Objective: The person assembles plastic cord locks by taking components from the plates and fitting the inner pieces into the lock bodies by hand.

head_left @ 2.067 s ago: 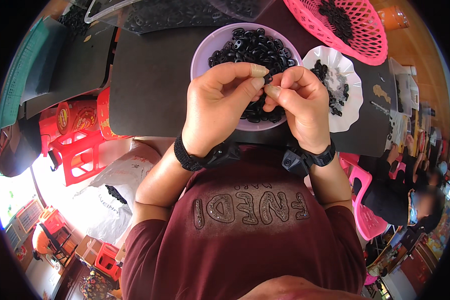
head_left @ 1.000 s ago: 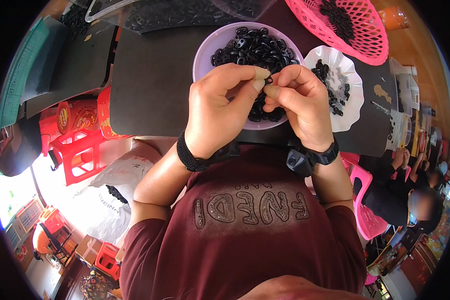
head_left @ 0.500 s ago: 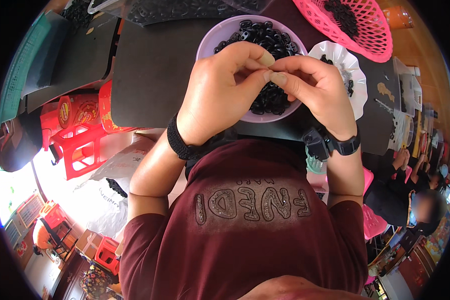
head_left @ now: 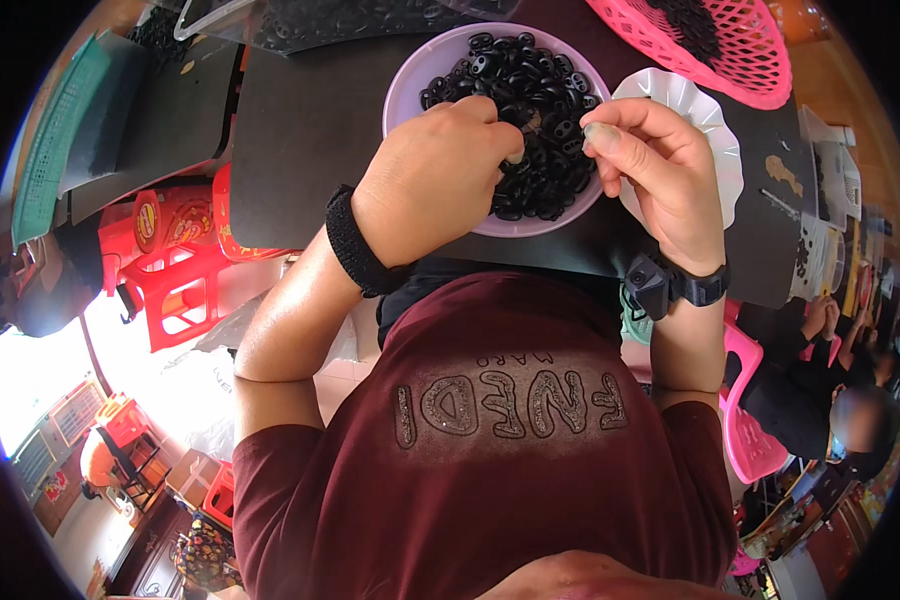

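Observation:
A lilac bowl (head_left: 402,95) on the dark table holds many small glossy black oval pieces (head_left: 545,85), some showing two holes. My left hand (head_left: 435,168) is over the bowl's near left part, fingers curled down toward the pieces and thumb bent in. Whatever its fingertips hold is hidden. At the bowl's right rim my right hand (head_left: 660,160) is raised, thumb and forefinger pinched together. Anything between them is too small to name. Behind that hand sits a white dish with a wavy rim (head_left: 708,105), partly covered by it.
A pink mesh basket (head_left: 760,70) with black pieces stands at the far right. At the back is a clear bin (head_left: 300,30) of black pieces. Red stools (head_left: 175,290) are at the left, a pink chair (head_left: 755,440) at the right. Another person (head_left: 800,400) sits further right.
My hands have come apart from their fingertip contact above the bowl. The left has dropped toward the black pieces; the right has shifted right, still pinched.

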`<state>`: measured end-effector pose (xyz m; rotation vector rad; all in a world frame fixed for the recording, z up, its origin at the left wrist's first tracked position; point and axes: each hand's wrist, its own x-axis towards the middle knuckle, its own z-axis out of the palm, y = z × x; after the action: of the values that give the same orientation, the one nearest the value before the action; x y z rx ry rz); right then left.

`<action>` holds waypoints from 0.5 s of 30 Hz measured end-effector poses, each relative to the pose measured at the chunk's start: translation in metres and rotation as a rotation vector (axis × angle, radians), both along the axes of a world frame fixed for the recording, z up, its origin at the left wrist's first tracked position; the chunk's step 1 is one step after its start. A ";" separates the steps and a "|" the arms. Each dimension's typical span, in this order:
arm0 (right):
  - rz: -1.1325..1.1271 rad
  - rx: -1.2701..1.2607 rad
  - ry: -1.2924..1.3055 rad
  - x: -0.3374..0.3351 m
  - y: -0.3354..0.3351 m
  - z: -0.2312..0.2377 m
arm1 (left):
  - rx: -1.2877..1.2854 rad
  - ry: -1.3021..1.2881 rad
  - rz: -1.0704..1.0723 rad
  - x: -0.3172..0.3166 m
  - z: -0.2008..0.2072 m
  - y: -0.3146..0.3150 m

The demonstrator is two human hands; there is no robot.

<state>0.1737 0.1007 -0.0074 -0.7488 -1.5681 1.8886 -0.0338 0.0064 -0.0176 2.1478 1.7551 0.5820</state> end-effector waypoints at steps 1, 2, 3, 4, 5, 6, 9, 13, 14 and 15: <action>0.003 -0.007 -0.010 0.001 -0.001 0.000 | -0.011 0.008 -0.002 0.000 -0.002 0.002; -0.001 -0.007 -0.004 0.002 -0.002 -0.001 | -0.011 0.015 -0.007 -0.001 -0.003 0.002; -0.005 -0.020 0.007 0.003 -0.003 -0.001 | 0.015 -0.049 -0.007 -0.003 -0.003 0.003; -0.013 -0.032 0.017 0.004 -0.003 -0.001 | 0.041 -0.113 -0.010 -0.004 -0.001 0.004; -0.020 -0.032 0.023 0.005 -0.004 -0.002 | 0.040 -0.108 -0.018 -0.004 0.003 0.004; -0.013 -0.055 0.031 0.006 -0.005 -0.003 | -0.113 -0.325 0.085 -0.003 0.010 0.002; 0.004 -0.106 0.064 0.004 -0.009 -0.006 | -0.316 -0.741 0.222 -0.004 0.009 -0.003; 0.064 -0.225 0.213 -0.002 -0.014 -0.013 | -0.360 -1.112 0.259 0.001 0.007 -0.007; 0.079 -0.279 0.291 -0.005 -0.017 -0.014 | -0.357 -1.112 0.258 0.004 0.008 -0.007; 0.053 -0.304 0.331 -0.009 -0.020 -0.014 | -0.378 -1.200 0.262 0.008 0.009 -0.007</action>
<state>0.1647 0.0802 -0.0218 -0.4858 -1.1221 2.1889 -0.0254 -0.0005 -0.0090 0.9007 1.2461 1.1549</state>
